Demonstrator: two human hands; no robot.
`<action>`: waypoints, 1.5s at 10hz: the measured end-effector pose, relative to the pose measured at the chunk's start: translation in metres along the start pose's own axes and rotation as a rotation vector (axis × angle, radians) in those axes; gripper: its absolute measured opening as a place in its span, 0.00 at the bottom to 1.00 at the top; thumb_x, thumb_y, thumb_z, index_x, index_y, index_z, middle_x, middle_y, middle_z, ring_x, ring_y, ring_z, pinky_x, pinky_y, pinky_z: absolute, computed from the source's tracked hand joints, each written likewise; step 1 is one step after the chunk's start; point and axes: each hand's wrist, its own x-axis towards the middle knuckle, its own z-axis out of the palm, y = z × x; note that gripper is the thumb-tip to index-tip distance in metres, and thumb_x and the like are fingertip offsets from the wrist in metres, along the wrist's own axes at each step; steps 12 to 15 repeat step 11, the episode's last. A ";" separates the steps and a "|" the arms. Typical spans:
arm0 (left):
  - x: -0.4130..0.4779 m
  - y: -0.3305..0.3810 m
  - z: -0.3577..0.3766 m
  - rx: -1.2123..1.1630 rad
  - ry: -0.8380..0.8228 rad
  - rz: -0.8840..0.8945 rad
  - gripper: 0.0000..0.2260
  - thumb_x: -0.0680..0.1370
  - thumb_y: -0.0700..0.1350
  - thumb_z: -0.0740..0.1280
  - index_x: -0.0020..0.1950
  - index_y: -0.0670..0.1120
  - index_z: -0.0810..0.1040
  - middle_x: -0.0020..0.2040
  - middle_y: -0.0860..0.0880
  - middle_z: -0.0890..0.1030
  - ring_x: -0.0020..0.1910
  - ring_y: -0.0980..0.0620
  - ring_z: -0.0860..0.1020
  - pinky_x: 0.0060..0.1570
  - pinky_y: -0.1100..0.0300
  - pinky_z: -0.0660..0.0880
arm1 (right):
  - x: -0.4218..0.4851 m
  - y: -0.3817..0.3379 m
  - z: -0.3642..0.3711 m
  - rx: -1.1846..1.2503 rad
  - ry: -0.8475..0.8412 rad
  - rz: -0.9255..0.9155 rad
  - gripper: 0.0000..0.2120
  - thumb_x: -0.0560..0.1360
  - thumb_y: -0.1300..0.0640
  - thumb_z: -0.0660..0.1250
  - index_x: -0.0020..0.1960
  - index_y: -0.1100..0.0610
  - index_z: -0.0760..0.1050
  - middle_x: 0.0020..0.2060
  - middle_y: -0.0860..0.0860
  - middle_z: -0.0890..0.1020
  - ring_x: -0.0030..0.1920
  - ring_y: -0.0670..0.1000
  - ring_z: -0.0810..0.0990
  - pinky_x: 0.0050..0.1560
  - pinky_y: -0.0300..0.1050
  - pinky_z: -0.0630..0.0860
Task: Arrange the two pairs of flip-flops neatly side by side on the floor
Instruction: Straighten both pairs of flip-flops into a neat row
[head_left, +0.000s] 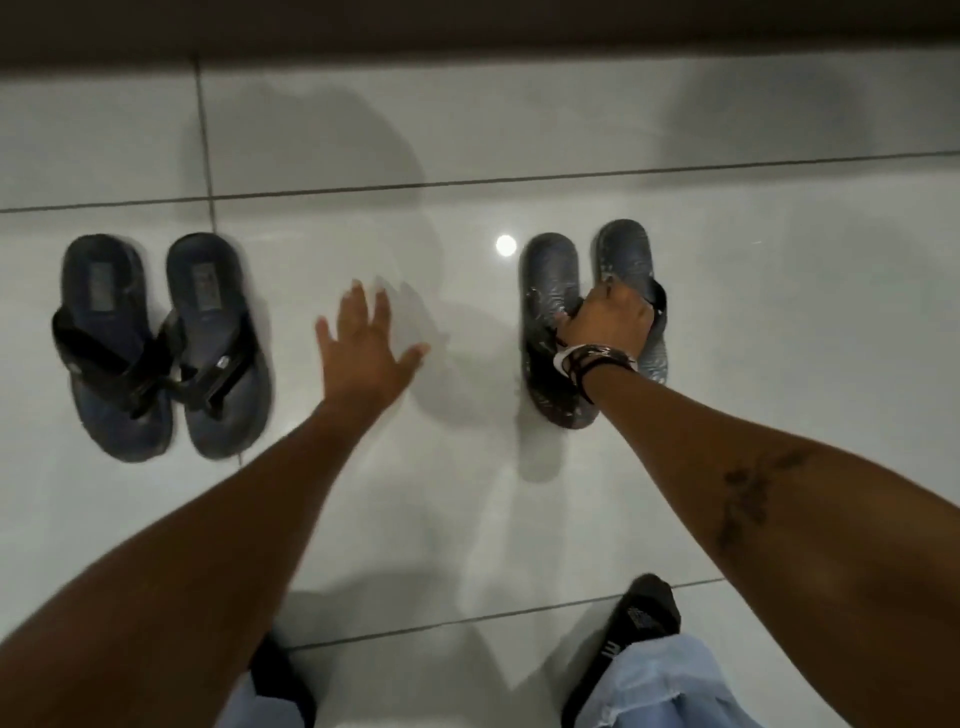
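One pair of dark blue flip-flops (161, 343) with black straps lies on the white tiled floor at the left, both sandals close together, heels pointing away from me. A second, shinier dark pair (550, 291) sits to the right. My right hand (605, 319) is closed over the straps of this right pair, pressing both sandals together; it hides their middle parts. My left hand (363, 345) hovers over bare floor between the two pairs, fingers spread, holding nothing.
Glossy white floor tiles (467, 493) with dark grout lines reflect a ceiling light (505, 245). A dark wall base (467, 31) runs along the top. My feet in black socks (644, 618) and light jeans are at the bottom.
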 end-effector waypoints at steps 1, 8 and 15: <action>0.003 0.057 0.038 0.014 -0.180 0.015 0.46 0.72 0.66 0.65 0.79 0.46 0.45 0.80 0.39 0.42 0.79 0.41 0.45 0.75 0.40 0.47 | 0.005 0.019 0.014 -0.017 -0.088 0.025 0.21 0.65 0.51 0.70 0.57 0.55 0.76 0.50 0.58 0.82 0.57 0.60 0.77 0.65 0.59 0.64; 0.013 0.074 0.068 0.065 -0.113 -0.045 0.54 0.64 0.61 0.77 0.78 0.43 0.49 0.77 0.31 0.44 0.77 0.34 0.45 0.71 0.37 0.58 | 0.157 0.189 -0.024 0.253 0.019 0.188 0.18 0.70 0.46 0.69 0.29 0.52 0.65 0.37 0.52 0.79 0.49 0.59 0.79 0.65 0.54 0.65; 0.013 0.081 0.058 0.093 -0.137 -0.056 0.54 0.65 0.65 0.74 0.79 0.44 0.47 0.77 0.31 0.44 0.77 0.34 0.46 0.73 0.41 0.55 | 0.140 0.177 -0.029 0.273 0.047 0.228 0.20 0.73 0.45 0.63 0.28 0.53 0.63 0.37 0.53 0.78 0.51 0.59 0.77 0.65 0.58 0.61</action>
